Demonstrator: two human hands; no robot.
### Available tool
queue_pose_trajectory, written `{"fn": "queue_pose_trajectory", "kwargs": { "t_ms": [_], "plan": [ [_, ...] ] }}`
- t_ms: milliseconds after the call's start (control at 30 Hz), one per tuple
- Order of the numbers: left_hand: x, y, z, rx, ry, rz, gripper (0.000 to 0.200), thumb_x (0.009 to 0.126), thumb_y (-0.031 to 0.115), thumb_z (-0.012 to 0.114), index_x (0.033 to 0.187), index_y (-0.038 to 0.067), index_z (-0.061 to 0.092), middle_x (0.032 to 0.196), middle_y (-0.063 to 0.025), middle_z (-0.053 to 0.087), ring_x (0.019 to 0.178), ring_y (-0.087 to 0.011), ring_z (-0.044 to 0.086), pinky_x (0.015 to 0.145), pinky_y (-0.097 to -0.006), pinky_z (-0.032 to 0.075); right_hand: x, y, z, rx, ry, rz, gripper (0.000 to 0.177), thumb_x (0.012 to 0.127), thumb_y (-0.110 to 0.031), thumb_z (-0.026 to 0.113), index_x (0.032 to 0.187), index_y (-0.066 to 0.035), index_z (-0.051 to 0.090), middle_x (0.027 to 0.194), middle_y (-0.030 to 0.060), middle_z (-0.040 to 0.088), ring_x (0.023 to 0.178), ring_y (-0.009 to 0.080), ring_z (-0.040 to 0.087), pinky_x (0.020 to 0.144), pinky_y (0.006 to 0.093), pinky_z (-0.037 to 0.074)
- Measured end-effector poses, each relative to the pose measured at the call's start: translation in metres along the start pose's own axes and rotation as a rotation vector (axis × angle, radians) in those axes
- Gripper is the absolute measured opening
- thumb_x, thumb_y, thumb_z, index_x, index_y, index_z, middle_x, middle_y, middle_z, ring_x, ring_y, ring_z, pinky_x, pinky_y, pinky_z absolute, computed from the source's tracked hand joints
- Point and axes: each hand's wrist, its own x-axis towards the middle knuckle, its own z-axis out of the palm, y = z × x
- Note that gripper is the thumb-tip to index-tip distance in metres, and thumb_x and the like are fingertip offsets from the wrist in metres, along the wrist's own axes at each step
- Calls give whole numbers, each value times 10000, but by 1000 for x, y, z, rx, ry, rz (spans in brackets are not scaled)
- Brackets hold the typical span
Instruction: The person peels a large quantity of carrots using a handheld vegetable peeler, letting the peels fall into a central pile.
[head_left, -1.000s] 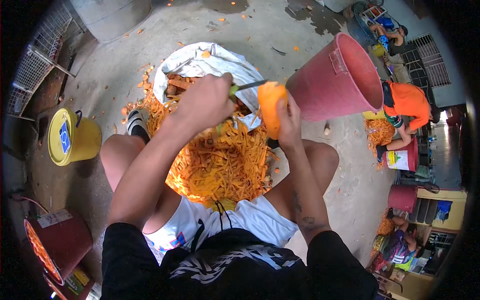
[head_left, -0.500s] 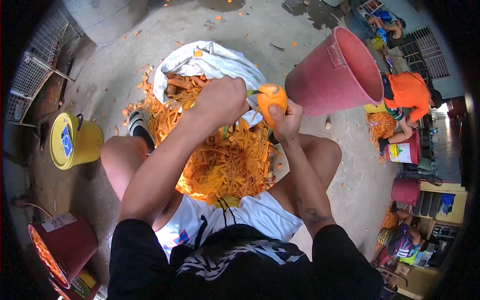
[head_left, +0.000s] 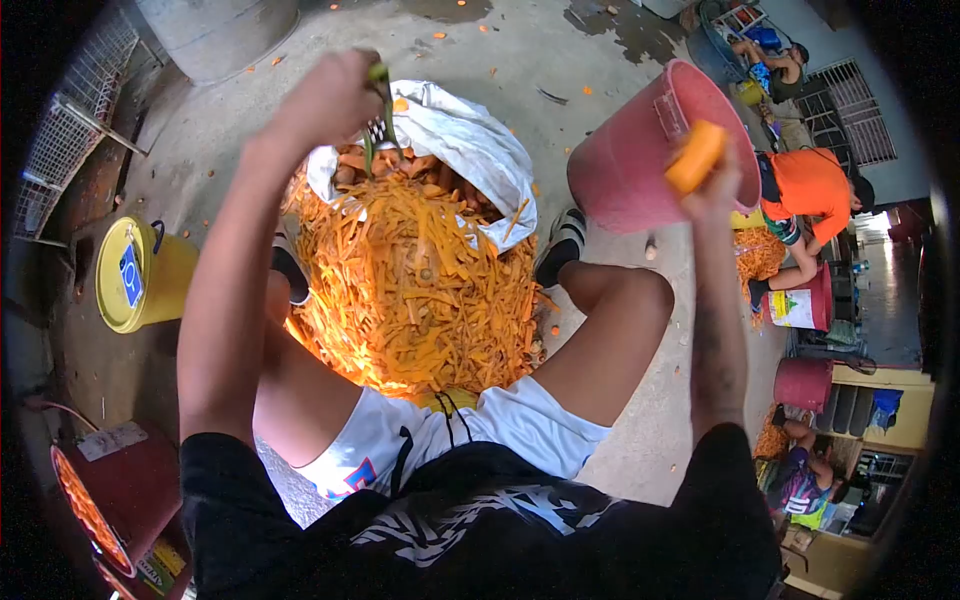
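My left hand (head_left: pixel 335 100) is raised over the far left of the peel heap, closed on a green-handled peeler (head_left: pixel 380 115) with a perforated metal part. My right hand (head_left: pixel 718 190), somewhat blurred, grips a peeled orange carrot (head_left: pixel 697 157) in front of the mouth of the large pink-red bucket (head_left: pixel 620 160). Between my legs lies a big heap of orange peelings (head_left: pixel 430 290). Behind it, a white sack (head_left: pixel 460 130) lies open with unpeeled carrots (head_left: pixel 425 172) inside.
At left stands a yellow lidded bucket (head_left: pixel 145 275); below it, a dark red bucket (head_left: pixel 130 490) holds orange pieces. A grey drum (head_left: pixel 215 35) stands at the back. Co-workers sit at right, one in an orange shirt (head_left: pixel 812 190) beside another peel pile (head_left: pixel 758 255).
My hands have moved apart. The right carried the carrot rightward to the pink-red bucket; the left drew the peeler up and left, away from the carrot. My right knee has shifted slightly.
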Motion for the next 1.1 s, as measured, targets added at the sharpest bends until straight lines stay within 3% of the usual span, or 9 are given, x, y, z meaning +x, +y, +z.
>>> {"fn": "queue_pose_trajectory", "kwargs": {
  "t_ms": [133,200,333,500,567,633,833,967,1100],
  "plan": [
    [-5,-20,-13,-106,167,-99,199,882,104,608,1031,-26,632,782,-195,673,701,-304,661,700,-433,505,66,-50,-5,427,192,-160,590,1000,-516,534,1305,-12,577,1222,239,646,955,285,664,806,385,583],
    [-9,-40,-1,-154,274,-106,205,938,143,600,1054,-24,631,756,-201,654,668,-289,644,676,-428,496,93,-17,10,2,-112,87,589,1015,-519,492,1349,-41,578,1325,217,620,985,261,658,818,388,575],
    [-20,-31,-25,-132,179,-213,217,940,144,603,1075,-24,630,790,-238,663,719,-355,670,712,-453,501,80,142,110,-680,-335,329,446,996,-419,587,1312,-105,619,1176,99,685,965,191,648,792,329,542],
    [-31,-38,-37,-73,198,-202,205,866,74,601,1037,-36,620,864,-257,695,817,-445,674,761,-474,513,98,332,167,-844,-340,557,326,966,-286,624,1215,-85,684,1046,28,709,867,123,646,745,300,522],
    [-32,-31,-55,-117,87,-338,298,796,-1,582,1088,-55,610,886,-286,708,864,-429,717,815,-506,567,131,424,151,-930,-454,386,306,856,-179,752,1134,-53,732,915,51,749,774,163,692,716,317,554],
    [-39,-29,-61,-99,126,-294,288,779,-14,565,1060,-69,600,844,-287,694,839,-438,711,808,-512,565,130,462,165,-1396,-519,18,380,861,-225,741,1202,-60,719,1046,114,753,904,278,719,832,391,571],
    [-26,-47,-82,-154,-59,-497,190,764,-33,536,941,-91,572,752,-303,658,778,-445,701,774,-510,563,157,565,149,-1800,-653,-202,427,892,-270,694,1278,-88,677,1266,192,666,1226,397,586,1006,516,499],
    [-31,-69,-54,-120,73,-237,203,798,4,562,983,-66,605,823,-268,689,807,-439,695,773,-498,545,144,536,150,-1786,-669,-197,351,911,-279,679,1191,-68,676,1214,189,683,1146,403,610,947,531,507],
    [-31,-65,-39,-54,144,-162,244,781,0,568,1014,-46,628,906,-256,715,888,-451,691,817,-504,545,126,489,134,-1053,-572,41,311,977,-283,668,1160,-33,640,1100,91,706,1015,255,670,870,397,523]
  ]
}}
